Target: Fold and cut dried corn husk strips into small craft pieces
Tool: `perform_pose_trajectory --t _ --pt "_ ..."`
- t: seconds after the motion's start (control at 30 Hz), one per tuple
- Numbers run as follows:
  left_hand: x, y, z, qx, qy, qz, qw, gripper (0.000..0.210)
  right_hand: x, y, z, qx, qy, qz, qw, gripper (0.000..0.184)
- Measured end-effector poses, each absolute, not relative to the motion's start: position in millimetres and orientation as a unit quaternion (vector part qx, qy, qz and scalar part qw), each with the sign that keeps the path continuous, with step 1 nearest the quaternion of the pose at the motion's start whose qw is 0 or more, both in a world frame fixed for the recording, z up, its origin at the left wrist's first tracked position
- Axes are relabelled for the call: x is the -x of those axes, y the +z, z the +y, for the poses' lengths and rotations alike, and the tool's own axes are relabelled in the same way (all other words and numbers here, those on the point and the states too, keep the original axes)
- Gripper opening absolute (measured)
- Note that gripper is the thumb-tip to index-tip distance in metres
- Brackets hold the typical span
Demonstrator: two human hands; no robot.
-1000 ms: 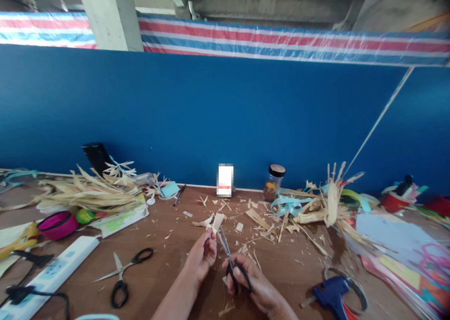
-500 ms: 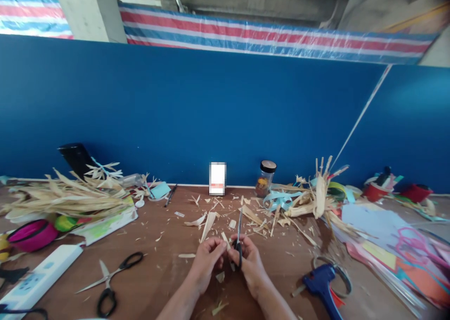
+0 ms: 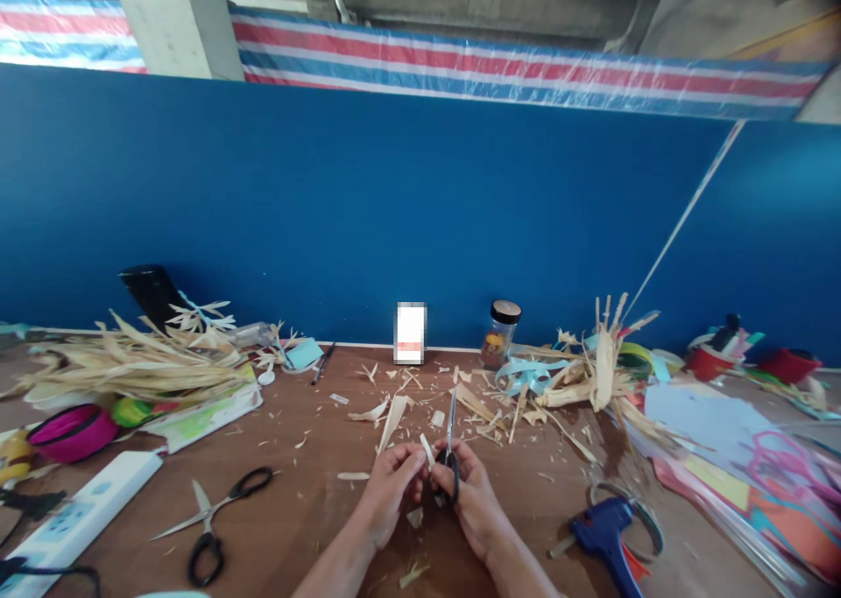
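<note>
Between the thumb and fingers of my left hand (image 3: 396, 486) is a small pale strip of corn husk (image 3: 427, 451), its free end pointing up. My right hand (image 3: 474, 500) grips a pair of black-handled scissors (image 3: 451, 432), blades pointing away from me and nearly closed. Both hands are close together over the brown table (image 3: 315, 510), the scissors just right of the strip. Husk scraps (image 3: 414, 517) lie below the hands, and a longer husk piece (image 3: 392, 423) lies just beyond them.
A second pair of scissors (image 3: 208, 517) lies open at left, near a white power strip (image 3: 85, 515). A blue glue gun (image 3: 603, 528) lies at right. Husk piles (image 3: 158, 362) and a lidded jar (image 3: 500, 334) stand toward the blue partition (image 3: 407, 186).
The whole view has shifted slightly, moving things a little rightward. The husk strip in my left hand has changed its tilt a little; both hands keep their holds.
</note>
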State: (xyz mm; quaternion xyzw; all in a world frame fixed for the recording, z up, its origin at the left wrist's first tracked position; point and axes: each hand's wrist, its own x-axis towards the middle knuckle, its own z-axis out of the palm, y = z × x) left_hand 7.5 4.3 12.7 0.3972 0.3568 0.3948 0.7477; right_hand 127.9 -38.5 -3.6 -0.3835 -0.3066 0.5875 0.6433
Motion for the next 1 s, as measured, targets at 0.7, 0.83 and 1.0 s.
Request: perform_pose_trajectory --t 0.7,0.83,1.0 --pt "-6.2 17.3 1.8 -0.345 0.390 0.326 0.789 0.018 -126.3 3.5 -38.7 0.395 0.578 -0.317 0.640 0.039" --pt "-4.3 15.6 5.8 -0.253 0.405 0.327 0.815 0.019 -125.3 10.5 -39.4 0.423 0.565 -0.321 0.631 0.044" --pt "4.6 16.6 19.8 -0.147 0.450 0.325 0.818 0.012 -128.4 16.4 -48.4 0.394 0.623 -0.341 0.584 0.036"
